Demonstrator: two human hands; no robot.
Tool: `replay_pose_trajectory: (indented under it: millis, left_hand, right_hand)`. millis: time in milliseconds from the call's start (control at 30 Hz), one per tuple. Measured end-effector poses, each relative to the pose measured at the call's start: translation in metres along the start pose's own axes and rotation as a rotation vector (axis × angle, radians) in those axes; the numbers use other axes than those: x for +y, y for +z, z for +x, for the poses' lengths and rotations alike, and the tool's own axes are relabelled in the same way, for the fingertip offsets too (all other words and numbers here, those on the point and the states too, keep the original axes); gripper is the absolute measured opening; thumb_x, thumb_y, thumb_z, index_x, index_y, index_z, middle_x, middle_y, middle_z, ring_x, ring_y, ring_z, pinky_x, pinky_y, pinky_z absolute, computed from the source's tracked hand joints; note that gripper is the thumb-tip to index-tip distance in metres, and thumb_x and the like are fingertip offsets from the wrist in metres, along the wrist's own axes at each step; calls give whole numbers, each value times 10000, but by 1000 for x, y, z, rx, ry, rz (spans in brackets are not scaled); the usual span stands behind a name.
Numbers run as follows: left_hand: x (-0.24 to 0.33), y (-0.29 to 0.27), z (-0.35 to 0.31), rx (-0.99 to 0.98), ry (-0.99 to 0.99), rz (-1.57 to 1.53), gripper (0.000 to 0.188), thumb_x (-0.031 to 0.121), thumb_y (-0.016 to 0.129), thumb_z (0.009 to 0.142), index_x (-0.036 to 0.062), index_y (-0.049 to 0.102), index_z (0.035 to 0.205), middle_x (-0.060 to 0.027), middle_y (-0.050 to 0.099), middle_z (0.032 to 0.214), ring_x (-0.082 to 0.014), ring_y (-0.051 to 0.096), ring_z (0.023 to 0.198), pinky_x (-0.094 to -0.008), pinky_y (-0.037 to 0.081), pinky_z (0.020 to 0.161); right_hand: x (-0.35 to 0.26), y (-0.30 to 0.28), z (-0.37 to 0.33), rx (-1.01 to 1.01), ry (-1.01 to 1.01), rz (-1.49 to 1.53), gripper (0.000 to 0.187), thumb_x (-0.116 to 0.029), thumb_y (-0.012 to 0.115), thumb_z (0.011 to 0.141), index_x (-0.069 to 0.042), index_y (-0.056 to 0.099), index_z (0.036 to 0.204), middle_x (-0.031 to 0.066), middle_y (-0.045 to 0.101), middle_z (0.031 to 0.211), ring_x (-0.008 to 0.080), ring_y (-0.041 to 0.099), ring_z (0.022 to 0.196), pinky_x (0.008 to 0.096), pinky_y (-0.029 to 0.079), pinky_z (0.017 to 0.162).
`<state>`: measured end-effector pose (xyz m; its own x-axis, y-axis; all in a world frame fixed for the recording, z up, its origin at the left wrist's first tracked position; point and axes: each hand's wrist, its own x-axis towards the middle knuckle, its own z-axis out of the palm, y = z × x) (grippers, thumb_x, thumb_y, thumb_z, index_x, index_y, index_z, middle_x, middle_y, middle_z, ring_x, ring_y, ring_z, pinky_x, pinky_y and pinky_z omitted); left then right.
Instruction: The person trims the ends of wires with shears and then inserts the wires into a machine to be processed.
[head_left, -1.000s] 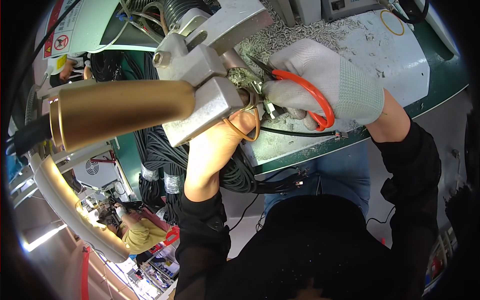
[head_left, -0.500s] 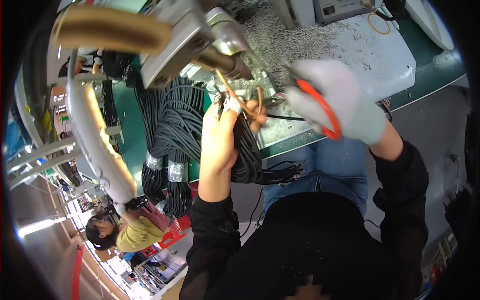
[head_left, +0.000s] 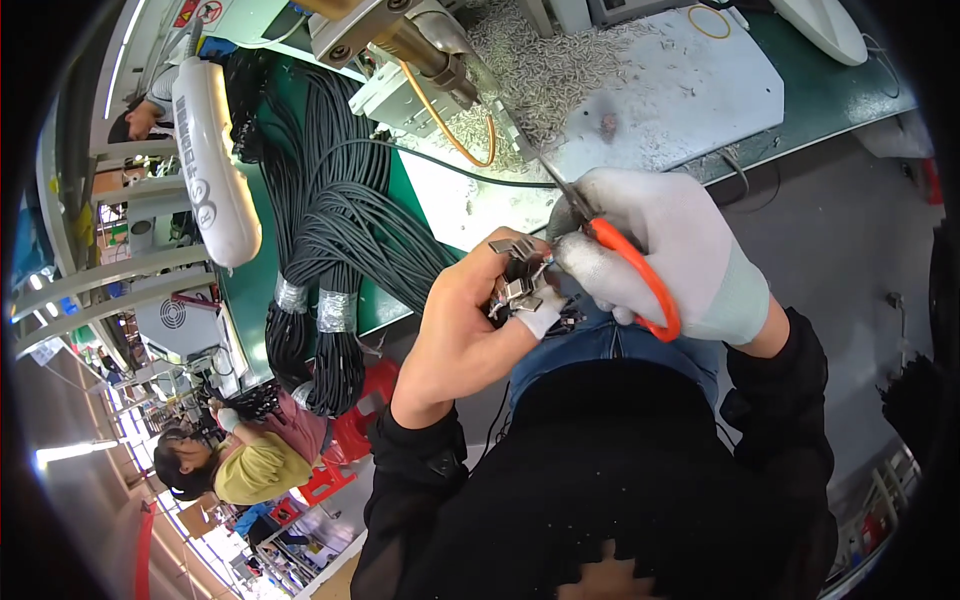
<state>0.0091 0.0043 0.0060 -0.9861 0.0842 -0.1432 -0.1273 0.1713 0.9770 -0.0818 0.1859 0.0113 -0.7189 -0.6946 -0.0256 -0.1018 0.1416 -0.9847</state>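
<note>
Right around the middle of the frame, a cluster of small metal connectors (head_left: 521, 288) sits in the bare left hand (head_left: 462, 325), whose fingers are closed around it, with a strip of white wrap (head_left: 541, 317) at the thumb end. Just beside it, to the right, the gloved right hand (head_left: 668, 255) is clamped on red-handled scissors (head_left: 655, 292), the dark blades pointing toward the upper left. The gloved fingertips come right up to the connectors; whether they also pinch a piece, I cannot tell. Above both hands, a single black cable (head_left: 470, 173) crosses a pale work plate (head_left: 690, 110), which is strewn with tiny metal scraps (head_left: 540, 58), thickest at the top centre. Over the plate's left part hangs a metal press head (head_left: 425, 55), with a thin tan loop (head_left: 491, 140) just below it. To the left, thick bundles of black cables (head_left: 350, 225) lie on a green tabletop (head_left: 850, 115), two of them bound with silvery wrap (head_left: 337, 312). A long white work lamp (head_left: 212, 165) stands at the upper left, and at the lower left is a co-worker in a yellow top (head_left: 262, 470), near a red stool (head_left: 328, 484)
</note>
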Motion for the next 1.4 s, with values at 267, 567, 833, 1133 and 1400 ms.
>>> replay_pose_trajectory:
  millis: [267,567,833,1133,1400]
  left_hand:
    - [10,20,1,307,45,-56,160,-35,630,794,4,562,933,14,579,760,-13,501,683,-159,397,613]
    - [8,30,9,480,171,61,171,-41,679,751,22,553,850,44,551,686,21,443,587,-137,344,533]
    - [5,32,10,505,155,121,189,-14,712,726,19,556,828,60,514,669,23,418,575,-133,322,529]
    - [-7,27,13,465,137,133,164,-30,699,736,7,578,841,58,514,667,18,426,582,-142,331,523]
    - [-14,2,24,350,-165,-204,130,-3,673,778,-10,608,890,46,505,646,7,419,544,-160,326,480]
  right_hand:
    - [21,17,-11,240,-161,-144,166,-92,629,729,-21,599,876,71,526,578,154,536,501,271,439,485]
    - [30,27,-27,460,-501,-654,251,-42,682,649,-30,613,890,73,524,578,230,560,502,303,440,484]
    - [27,33,-38,264,-272,-182,208,-44,676,687,-23,618,886,86,531,584,242,551,497,313,429,477]
    - [35,38,-26,318,-214,-231,135,-141,651,768,-33,588,817,120,515,576,261,530,489,328,411,474]
    - [36,29,-14,73,96,186,173,-156,613,806,2,561,760,139,497,573,245,513,490,331,402,494]
